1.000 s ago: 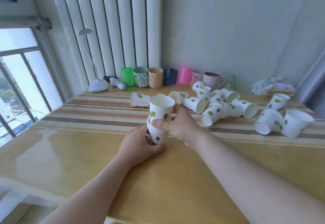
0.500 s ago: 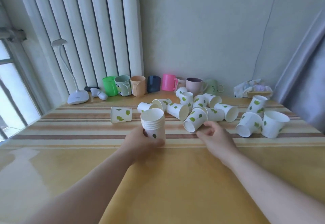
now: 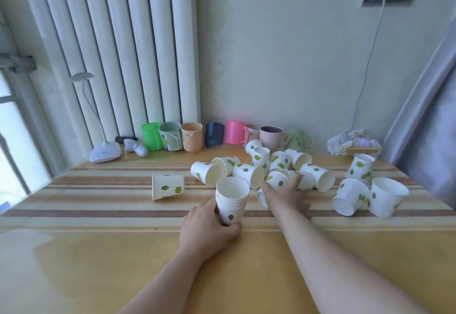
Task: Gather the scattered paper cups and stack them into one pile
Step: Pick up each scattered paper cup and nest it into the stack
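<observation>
1. My left hand (image 3: 209, 227) has its grip wrapped round the base of the stack (image 3: 232, 199), which stands upright on the counter (image 3: 123, 264) in front of me.
2. My right hand (image 3: 283, 194) reaches into the loose cups (image 3: 278, 165) behind the stack, fingers over one lying cup (image 3: 277, 180); whether that grip has closed on it I cannot tell.
3. Risk: the loose cups lie on their sides, touching; a clumsy pull could roll neighbours away.
4. Risk: paper crushes under a hard squeeze, and a dented rim won't nest.
5. Stragglers: one cup (image 3: 167, 186) lies apart on the left, three (image 3: 365, 190) sit near the right edge.
</observation>
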Demonstrator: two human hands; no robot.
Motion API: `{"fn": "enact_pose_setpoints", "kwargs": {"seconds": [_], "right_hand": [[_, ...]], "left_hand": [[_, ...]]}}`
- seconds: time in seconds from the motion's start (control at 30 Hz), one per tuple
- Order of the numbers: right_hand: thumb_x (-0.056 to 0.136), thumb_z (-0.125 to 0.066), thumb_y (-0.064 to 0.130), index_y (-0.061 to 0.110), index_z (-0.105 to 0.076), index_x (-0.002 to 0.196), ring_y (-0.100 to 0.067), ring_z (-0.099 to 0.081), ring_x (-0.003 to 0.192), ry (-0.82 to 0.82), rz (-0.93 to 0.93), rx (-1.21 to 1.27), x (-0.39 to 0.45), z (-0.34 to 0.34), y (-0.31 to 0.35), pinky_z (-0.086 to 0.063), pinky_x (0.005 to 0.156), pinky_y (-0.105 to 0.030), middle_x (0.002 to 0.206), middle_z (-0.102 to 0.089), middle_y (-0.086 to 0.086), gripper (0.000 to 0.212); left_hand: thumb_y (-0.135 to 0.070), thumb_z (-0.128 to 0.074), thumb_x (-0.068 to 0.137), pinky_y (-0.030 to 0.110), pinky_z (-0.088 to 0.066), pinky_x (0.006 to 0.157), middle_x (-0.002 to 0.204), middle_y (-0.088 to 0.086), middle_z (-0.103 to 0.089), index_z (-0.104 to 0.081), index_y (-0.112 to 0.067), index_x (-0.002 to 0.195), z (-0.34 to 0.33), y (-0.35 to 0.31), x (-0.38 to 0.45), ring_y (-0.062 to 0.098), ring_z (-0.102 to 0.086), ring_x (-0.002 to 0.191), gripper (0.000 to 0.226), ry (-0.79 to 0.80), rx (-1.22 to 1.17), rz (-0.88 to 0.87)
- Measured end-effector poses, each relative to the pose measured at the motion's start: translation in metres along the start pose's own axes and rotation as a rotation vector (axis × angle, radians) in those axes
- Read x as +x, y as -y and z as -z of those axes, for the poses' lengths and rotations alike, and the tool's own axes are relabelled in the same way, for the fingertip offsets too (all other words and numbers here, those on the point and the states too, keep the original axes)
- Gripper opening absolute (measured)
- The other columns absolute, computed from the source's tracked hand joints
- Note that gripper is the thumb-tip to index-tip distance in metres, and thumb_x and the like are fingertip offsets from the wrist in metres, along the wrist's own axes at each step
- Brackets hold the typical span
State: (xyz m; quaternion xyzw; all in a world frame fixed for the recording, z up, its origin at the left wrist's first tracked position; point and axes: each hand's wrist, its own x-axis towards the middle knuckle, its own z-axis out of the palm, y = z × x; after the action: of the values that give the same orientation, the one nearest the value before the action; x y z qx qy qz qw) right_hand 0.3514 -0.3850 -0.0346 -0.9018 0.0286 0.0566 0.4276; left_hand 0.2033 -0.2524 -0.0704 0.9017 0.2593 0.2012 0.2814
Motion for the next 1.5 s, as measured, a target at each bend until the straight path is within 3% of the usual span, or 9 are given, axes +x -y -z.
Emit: {"fn": "enact_pose_setpoints", "kwargs": {"seconds": [0.2,0.43,0.57,0.7,0.9,1.03,1.13,1.33,1.5], "right_hand": [[0.061,-0.067,0.05,0.047,-0.023,0.151,-0.025,-0.067,0.107,0.142,0.103,0.253,-0.021,0.015,-0.019,-0.058,0.093,-0.05,0.119,-0.07,0.012,0.1],[0.084,-0.069,0.008,0.018,-0.07,0.103,-0.02,-0.051,0.087,0.397,-0.03,0.751,-0.037,0.047,-0.02,-0.037,0.068,-0.03,0.096,-0.063,-0.002,0.022],[0.082,-0.073,0.006,0.023,-0.069,0.111,-0.008,-0.063,0.081,0.506,0.182,0.896,-0.048,0.067,0.015,-0.043,0.07,-0.026,0.094,-0.071,0.006,0.034],[0.067,-0.08,0.015,0.017,-0.07,0.118,-0.009,-0.074,0.089,0.552,0.454,0.717,-0.068,0.057,0.032,-0.056,0.065,-0.02,0.102,-0.078,-0.001,0.052],[0.056,-0.091,0.042,0.043,-0.065,0.127,-0.011,-0.06,0.124,0.485,0.502,0.509,-0.068,0.033,0.013,-0.058,0.105,-0.053,0.132,-0.067,0.005,0.075],[0.055,-0.091,0.054,0.053,-0.056,0.141,-0.006,-0.051,0.127,0.562,0.527,0.402,-0.061,0.041,-0.012,-0.054,0.1,-0.036,0.139,-0.05,0.015,0.093],[0.062,-0.09,0.048,0.056,-0.056,0.136,-0.002,-0.048,0.129,0.547,0.496,0.363,-0.036,0.049,-0.03,-0.05,0.091,-0.028,0.14,-0.045,0.02,0.082],[0.084,-0.063,0.0,0.03,-0.048,0.155,-0.034,-0.038,0.138,-0.02,0.519,-0.195,0.052,0.057,-0.042,-0.043,0.109,-0.041,0.156,-0.034,0.0,0.078],[0.081,-0.049,-0.01,0.029,-0.014,0.163,-0.039,-0.04,0.127,-0.007,0.611,-0.622,0.083,0.049,-0.031,-0.048,0.094,-0.046,0.169,-0.022,0.011,0.098]], "left_hand": [[-0.065,-0.071,0.067,0.035,-0.044,0.072,0.085,-0.016,-0.064,-0.056,-0.036,0.089,0.001,-0.001,-0.001,0.016,-0.063,0.092,0.039,-0.006,-0.016,0.009],[-0.065,-0.069,0.066,0.034,-0.045,0.073,0.087,-0.017,-0.066,-0.057,-0.035,0.093,0.001,-0.001,-0.005,0.015,-0.063,0.091,0.041,-0.01,-0.013,-0.023],[-0.069,-0.064,0.065,0.034,-0.046,0.079,0.09,-0.018,-0.066,-0.059,-0.036,0.097,0.001,-0.001,-0.005,0.014,-0.06,0.094,0.046,0.006,0.001,-0.048],[-0.066,-0.07,0.071,0.032,-0.042,0.08,0.09,-0.019,-0.066,-0.063,-0.034,0.099,0.003,-0.002,-0.008,0.014,-0.057,0.099,0.043,0.019,0.0,-0.079],[-0.066,-0.072,0.072,0.032,-0.041,0.08,0.084,-0.02,-0.065,-0.063,-0.034,0.094,0.003,-0.002,-0.009,0.013,-0.057,0.097,0.04,0.024,0.001,-0.086],[-0.067,-0.068,0.069,0.032,-0.042,0.075,0.08,-0.017,-0.066,-0.058,-0.033,0.086,0.0,0.0,-0.007,0.013,-0.06,0.093,0.039,0.001,-0.013,-0.072],[-0.069,-0.067,0.068,0.032,-0.041,0.076,0.081,-0.018,-0.065,-0.056,-0.033,0.085,-0.001,-0.002,-0.004,0.013,-0.06,0.093,0.041,0.006,0.011,-0.072],[-0.07,-0.067,0.071,0.032,-0.044,0.089,0.094,-0.024,-0.066,-0.062,-0.036,0.098,0.0,-0.004,-0.002,0.012,-0.058,0.103,0.043,0.042,0.05,-0.062],[-0.071,-0.069,0.073,0.032,-0.044,0.09,0.098,-0.021,-0.067,-0.063,-0.035,0.101,0.002,-0.006,-0.003,0.014,-0.057,0.103,0.046,0.055,0.062,-0.056]]}}
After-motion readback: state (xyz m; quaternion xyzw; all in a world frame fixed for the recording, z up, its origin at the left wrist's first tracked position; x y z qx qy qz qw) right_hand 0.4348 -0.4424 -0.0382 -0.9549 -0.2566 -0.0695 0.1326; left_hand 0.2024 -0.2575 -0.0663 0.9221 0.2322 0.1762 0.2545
